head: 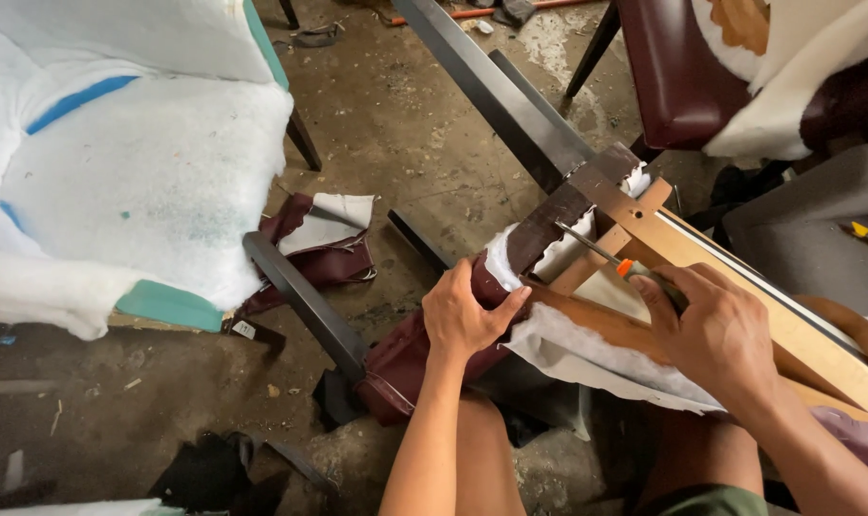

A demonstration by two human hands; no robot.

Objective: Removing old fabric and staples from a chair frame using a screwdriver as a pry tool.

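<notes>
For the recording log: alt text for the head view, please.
The right hand drives a screwdriver into an upturned chair's wooden frame, while the left hand grips its maroon upholstery. A white-padded chair stands left on the dirty concrete floor.

The upturned chair frame lies tilted across the person's lap, its dark legs reaching up and away and its pale wooden rails bare. A screwdriver with a thin metal shaft and an orange collar points at the frame's dark corner, lying along the pale rail. Maroon vinyl cover hangs from the frame's near edge, with white padding and cloth spilling out just beside it.
</notes>
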